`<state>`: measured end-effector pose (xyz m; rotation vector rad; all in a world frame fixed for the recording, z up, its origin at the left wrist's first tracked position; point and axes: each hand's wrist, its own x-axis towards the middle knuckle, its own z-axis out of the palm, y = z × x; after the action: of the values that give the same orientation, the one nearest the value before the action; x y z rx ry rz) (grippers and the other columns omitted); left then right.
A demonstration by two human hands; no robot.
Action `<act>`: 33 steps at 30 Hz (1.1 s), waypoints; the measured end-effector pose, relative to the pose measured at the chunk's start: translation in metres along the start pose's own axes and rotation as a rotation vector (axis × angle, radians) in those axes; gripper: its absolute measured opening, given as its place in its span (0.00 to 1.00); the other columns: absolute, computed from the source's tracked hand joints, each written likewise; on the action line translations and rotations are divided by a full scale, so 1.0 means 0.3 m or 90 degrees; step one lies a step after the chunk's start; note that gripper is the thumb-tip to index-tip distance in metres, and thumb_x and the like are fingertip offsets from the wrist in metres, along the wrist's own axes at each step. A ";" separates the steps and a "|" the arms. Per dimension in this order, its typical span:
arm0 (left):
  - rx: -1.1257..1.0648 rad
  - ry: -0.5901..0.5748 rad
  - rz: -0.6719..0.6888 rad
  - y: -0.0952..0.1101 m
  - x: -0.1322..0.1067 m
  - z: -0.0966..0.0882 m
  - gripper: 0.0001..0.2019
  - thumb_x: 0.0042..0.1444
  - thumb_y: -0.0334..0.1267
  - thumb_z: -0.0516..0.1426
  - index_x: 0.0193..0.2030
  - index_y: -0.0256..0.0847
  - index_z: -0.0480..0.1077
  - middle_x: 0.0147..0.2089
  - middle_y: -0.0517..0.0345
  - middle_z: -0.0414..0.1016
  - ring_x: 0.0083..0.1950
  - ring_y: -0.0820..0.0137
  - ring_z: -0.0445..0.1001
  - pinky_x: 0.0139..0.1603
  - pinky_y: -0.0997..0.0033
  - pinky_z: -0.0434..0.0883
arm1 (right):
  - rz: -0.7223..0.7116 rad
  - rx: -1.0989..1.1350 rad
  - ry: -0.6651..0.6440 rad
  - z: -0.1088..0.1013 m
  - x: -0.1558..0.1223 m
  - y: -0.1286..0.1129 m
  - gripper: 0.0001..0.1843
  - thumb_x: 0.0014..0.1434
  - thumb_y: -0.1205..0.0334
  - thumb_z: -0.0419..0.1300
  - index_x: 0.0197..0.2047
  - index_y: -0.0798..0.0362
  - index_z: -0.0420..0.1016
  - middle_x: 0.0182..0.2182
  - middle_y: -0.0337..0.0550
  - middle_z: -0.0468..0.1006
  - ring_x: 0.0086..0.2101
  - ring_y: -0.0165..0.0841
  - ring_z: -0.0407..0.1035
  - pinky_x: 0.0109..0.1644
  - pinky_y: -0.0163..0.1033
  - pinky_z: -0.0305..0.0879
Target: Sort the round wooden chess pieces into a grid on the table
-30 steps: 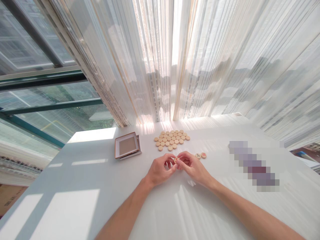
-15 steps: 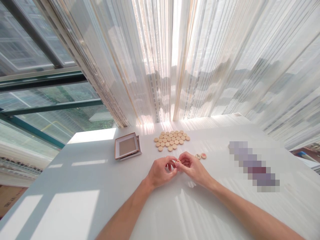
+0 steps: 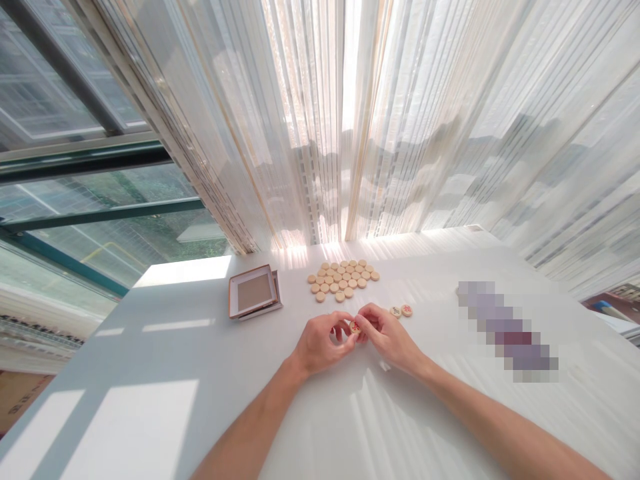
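Between my two hands, a round wooden Chinese chess piece point(image 3: 355, 327) shows its face with a red character. The fingers of my left hand point(image 3: 323, 340) close on its left side, while my right hand point(image 3: 383, 332) grips it from the right with thumb and fingers. Just beyond my right hand two more pieces lie face up side by side: one with a dark character point(image 3: 395, 311) and one with a red character point(image 3: 407, 311). Farther back, a cluster of plain-sided pieces point(image 3: 343, 277) lies flat on the white table point(image 3: 210, 360), no characters showing.
An open shallow box point(image 3: 254, 293) rests at the left of the cluster, one part stacked on another. A blurred-out long object point(image 3: 507, 330) lies on the right side of the table. Sheer striped curtains point(image 3: 320, 133) hang along the far edge, with a window at left.
The piece in my fingers has turned, so its red character now faces me; before, mostly its edge showed. Both hands stay in nearly the same place.
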<state>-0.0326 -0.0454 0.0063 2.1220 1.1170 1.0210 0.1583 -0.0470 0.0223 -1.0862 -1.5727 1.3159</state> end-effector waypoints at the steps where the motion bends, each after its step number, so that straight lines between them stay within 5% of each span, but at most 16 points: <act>1: 0.002 0.001 -0.001 -0.001 -0.001 0.001 0.14 0.55 0.35 0.61 0.49 0.45 0.71 0.33 0.63 0.79 0.30 0.74 0.73 0.35 0.72 0.73 | -0.002 0.001 0.000 0.000 0.000 0.003 0.15 0.67 0.48 0.55 0.37 0.51 0.71 0.30 0.40 0.79 0.32 0.36 0.77 0.37 0.41 0.73; 33: 0.018 0.019 -0.017 -0.005 -0.001 0.004 0.13 0.56 0.36 0.61 0.49 0.44 0.73 0.33 0.63 0.80 0.30 0.74 0.75 0.36 0.72 0.73 | 0.008 0.011 0.000 -0.003 0.004 -0.003 0.16 0.63 0.46 0.59 0.38 0.50 0.69 0.30 0.41 0.80 0.32 0.37 0.76 0.38 0.42 0.73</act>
<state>-0.0324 -0.0451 0.0044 2.1145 1.1781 1.0334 0.1585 -0.0457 0.0234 -1.0875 -1.5534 1.3360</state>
